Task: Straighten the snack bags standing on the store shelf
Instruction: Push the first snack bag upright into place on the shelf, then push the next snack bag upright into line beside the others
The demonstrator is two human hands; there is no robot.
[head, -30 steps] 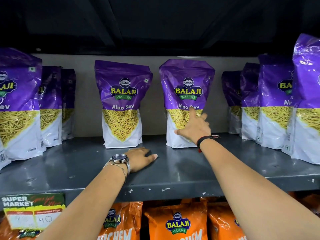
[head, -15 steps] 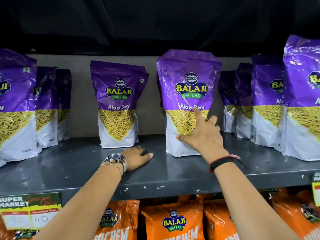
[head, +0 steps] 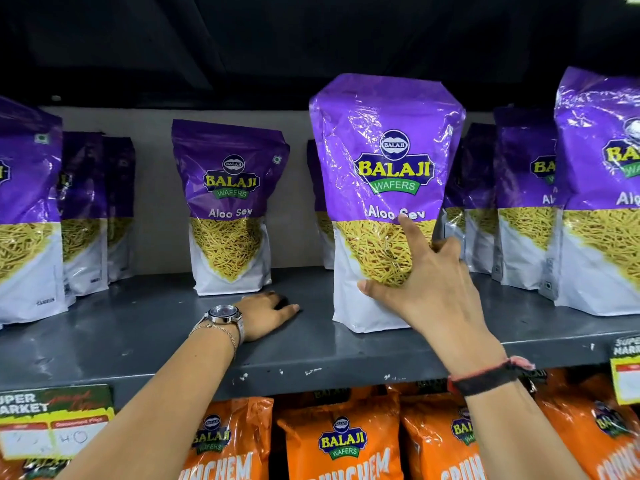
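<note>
Drawn forward since the earlier frame, the Aloo Sev bag point(head: 384, 188) stands gripped by the right hand point(head: 420, 282), while the left hand point(head: 268, 315) rests flat and empty on the shelf point(head: 156, 327) and the second bag point(head: 230, 206) beyond the left hand sits unpulled.

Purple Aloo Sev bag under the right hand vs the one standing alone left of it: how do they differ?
1. The held bag stands near the shelf front; the lone bag stands further back.
2. The right hand grips the held bag's lower front; nothing touches the lone bag, and the left hand lies flat on the shelf before it.
3. The held bag looks larger, being nearer.

Both are upright, with the same print.
</note>
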